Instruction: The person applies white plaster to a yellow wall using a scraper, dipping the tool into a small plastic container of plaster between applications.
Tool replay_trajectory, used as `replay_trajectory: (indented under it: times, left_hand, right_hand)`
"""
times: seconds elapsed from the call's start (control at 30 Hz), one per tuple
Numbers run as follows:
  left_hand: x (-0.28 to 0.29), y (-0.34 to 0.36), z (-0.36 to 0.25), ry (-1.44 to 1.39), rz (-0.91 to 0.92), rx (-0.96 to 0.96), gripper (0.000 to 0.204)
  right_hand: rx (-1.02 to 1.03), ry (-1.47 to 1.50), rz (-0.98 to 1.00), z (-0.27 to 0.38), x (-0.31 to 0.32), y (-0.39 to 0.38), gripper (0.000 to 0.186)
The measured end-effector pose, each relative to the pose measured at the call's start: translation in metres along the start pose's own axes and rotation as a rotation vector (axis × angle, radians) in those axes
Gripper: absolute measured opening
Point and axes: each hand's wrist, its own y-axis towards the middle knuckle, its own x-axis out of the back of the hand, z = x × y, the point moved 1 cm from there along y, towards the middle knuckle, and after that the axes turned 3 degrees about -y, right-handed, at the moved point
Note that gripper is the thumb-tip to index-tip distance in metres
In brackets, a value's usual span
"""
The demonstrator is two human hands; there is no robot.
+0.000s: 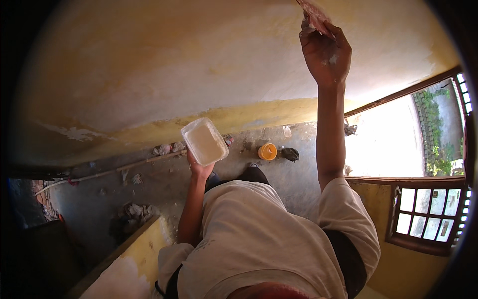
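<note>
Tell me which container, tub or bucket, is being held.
The pale rectangular tub, held in the left hand; the other container, a round orange bucket, is down on the floor, touched by neither hand.

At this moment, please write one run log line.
left hand: holds open tub, pale contents | right hand: raised, grips thin pinkish piece | wall: patchy | floor: orange bucket

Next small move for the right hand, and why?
Probably draw the thin pinkish sheet along the patchy yellow-and-white wall: the right hand holds it raised there, while the left hand holds a rectangular translucent plastic tub of off-white material.
</note>
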Motion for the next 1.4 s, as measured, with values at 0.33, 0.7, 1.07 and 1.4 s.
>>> replay_trajectory:
  times: [0.33,0.7,1.07,1.4]
  left_hand:
    - [0.016,-0.005,0.027,-0.001,-0.156,-0.138,0.055]
    - [0.006,-0.009,0.069,0.113,-0.211,-0.244,0.063]
    - [-0.03,0.019,0.131,0.052,-0.163,-0.333,0.058]
    - [-0.046,0.012,0.141,0.0,-0.11,-0.432,0.057]
  right_hand:
    - [-0.342,-0.056,-0.764,-0.149,0.266,-0.207,0.013]
    - [-0.528,-0.087,-0.837,-0.167,0.396,-0.209,0.014]
    - [-0.377,0.064,-0.689,-0.034,0.204,-0.077,0.007]
    - [-0.161,-0.191,-0.199,0.052,0.092,-0.048,0.019]
